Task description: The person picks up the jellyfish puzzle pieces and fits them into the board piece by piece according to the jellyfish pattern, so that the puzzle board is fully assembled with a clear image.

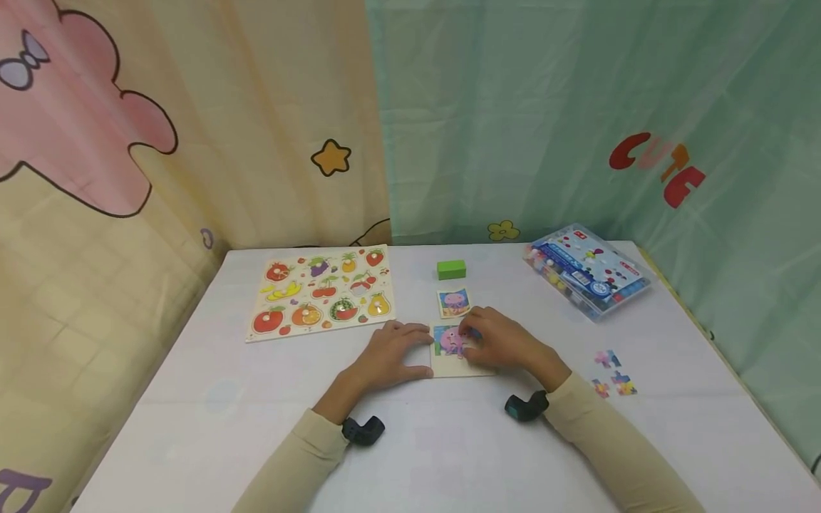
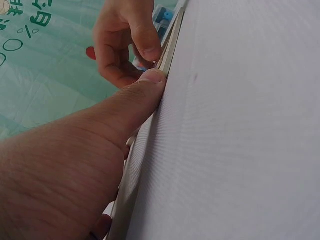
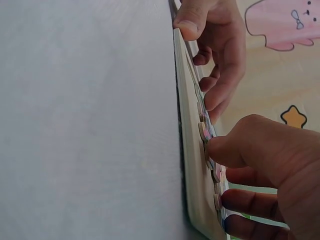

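A pale wooden puzzle board (image 1: 449, 368) lies on the white table between both hands. Its partly filled picture shows a pink octopus (image 1: 451, 340). My left hand (image 1: 393, 354) rests at the board's left side, thumb at the near corner and fingers along the far part of the edge. Over the right part of the picture, my right hand (image 1: 498, 340) pinches a small puzzle piece (image 3: 216, 173) between thumb and fingertips, right at the board's surface; the fingers hide most of it. Just beyond the board lies a card (image 1: 454, 303) with a similar octopus picture.
Several loose puzzle pieces (image 1: 623, 383) lie to the right of my right forearm. A green block (image 1: 452, 269) sits behind the card. At the back left is a fruit peg board (image 1: 323, 325), at the back right a clear plastic box (image 1: 590, 271) of colourful beads.
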Tool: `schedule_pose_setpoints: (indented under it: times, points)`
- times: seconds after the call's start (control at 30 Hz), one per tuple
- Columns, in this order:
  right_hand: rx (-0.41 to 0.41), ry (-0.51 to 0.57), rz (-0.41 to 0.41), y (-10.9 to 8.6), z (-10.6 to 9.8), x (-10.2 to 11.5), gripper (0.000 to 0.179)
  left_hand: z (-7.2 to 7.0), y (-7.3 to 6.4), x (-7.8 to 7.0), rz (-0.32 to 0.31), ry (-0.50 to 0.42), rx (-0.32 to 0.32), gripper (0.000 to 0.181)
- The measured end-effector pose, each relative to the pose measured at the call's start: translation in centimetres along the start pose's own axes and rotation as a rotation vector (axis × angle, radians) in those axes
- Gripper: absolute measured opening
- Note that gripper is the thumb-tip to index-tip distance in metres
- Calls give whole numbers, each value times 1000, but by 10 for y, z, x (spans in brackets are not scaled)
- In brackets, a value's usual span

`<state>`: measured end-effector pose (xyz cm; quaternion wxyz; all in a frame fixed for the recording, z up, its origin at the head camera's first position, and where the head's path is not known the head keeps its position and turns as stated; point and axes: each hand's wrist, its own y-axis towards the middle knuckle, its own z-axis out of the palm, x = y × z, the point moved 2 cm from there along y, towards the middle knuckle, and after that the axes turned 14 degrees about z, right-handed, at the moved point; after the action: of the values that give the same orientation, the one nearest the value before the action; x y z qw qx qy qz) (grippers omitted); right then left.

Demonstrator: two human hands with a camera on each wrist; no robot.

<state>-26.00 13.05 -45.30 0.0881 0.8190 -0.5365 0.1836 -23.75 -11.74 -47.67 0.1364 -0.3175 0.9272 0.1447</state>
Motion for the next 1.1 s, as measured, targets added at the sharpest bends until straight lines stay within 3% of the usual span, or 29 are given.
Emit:
schedule_pose_setpoints:
  times: [0.57,0.8,1.1]
  points:
    - [5,32,-20,1,2,-4,23,0,-1,1,0,-22,1,58]
    - [29,83,-80,2,-1,-5,27,1,-1,1,1,-18,-5,57]
    - [24,189,-91,-11,-19,-21,33,0,-2,0,6,-16,-8,58]
